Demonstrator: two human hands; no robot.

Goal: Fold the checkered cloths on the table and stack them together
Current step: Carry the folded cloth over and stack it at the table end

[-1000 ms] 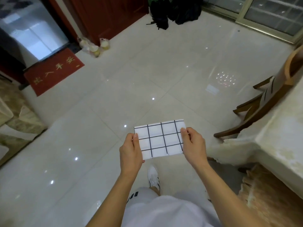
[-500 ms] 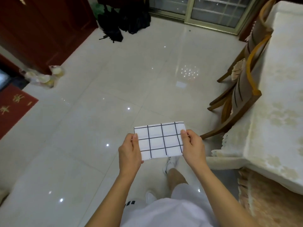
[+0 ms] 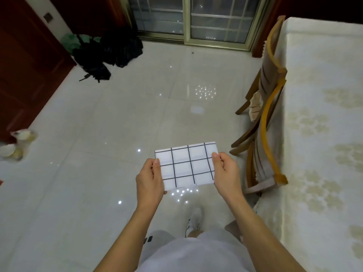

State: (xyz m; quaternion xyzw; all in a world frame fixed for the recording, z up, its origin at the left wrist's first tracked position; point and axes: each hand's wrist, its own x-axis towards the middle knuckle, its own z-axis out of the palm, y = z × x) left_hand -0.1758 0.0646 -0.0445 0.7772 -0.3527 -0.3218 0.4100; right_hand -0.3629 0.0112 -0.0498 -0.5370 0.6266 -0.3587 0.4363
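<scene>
At the lower centre of the frame, the folded checkered cloth (image 3: 186, 164) hangs above the floor, left hand (image 3: 150, 178) and right hand (image 3: 225, 173) each pinching a side; stacking on the tabletop (image 3: 322, 118) at right looks still undone.

Wooden chairs (image 3: 263, 134) beside the table, black bags (image 3: 106, 54) by glass door (image 3: 188, 20)

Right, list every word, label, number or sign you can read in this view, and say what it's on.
None: no readable text shows in this view.
Checkered cloth, held between left hand and right hand: only a black grid, no writing.
Shorts: two small black bars, not letters.
</scene>
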